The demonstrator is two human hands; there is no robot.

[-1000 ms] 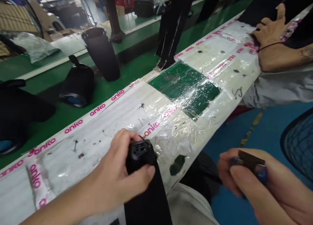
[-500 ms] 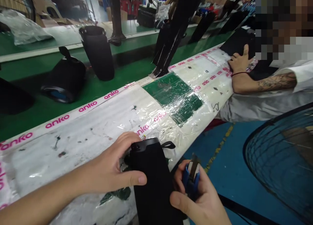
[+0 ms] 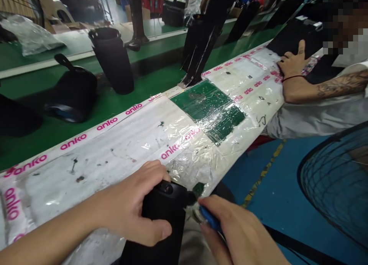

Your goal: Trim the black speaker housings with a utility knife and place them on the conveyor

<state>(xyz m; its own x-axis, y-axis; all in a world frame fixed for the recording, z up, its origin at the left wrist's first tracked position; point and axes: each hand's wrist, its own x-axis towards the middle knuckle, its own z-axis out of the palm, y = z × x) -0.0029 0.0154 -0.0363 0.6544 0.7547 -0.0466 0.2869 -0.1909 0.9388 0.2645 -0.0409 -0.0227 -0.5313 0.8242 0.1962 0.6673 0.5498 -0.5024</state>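
A black portable speaker (image 3: 161, 219) stands tilted at the near edge of the bench. My left hand (image 3: 138, 203) grips it near its top end, thumb across the fabric and fingers behind. My right hand (image 3: 235, 226) is closed on a small blue-handled tool (image 3: 211, 219) with a metal tip; its exact kind is blurred. That tip is close beside the speaker's dark strap loop (image 3: 191, 198) at the upper right corner. I cannot tell whether it touches the strap.
White film with pink lettering covers the bench (image 3: 138, 130), around a green patch (image 3: 209, 107). Behind it, on a green line, are an upright black speaker (image 3: 113, 61) and a lying one (image 3: 71, 88). At right are a co-worker's hand (image 3: 293, 61) and a fan guard (image 3: 336, 180).
My right hand has turned over and brought the blue tool up to the speaker's strap end. The speaker has tilted and moved slightly lower and left, still in my left hand.
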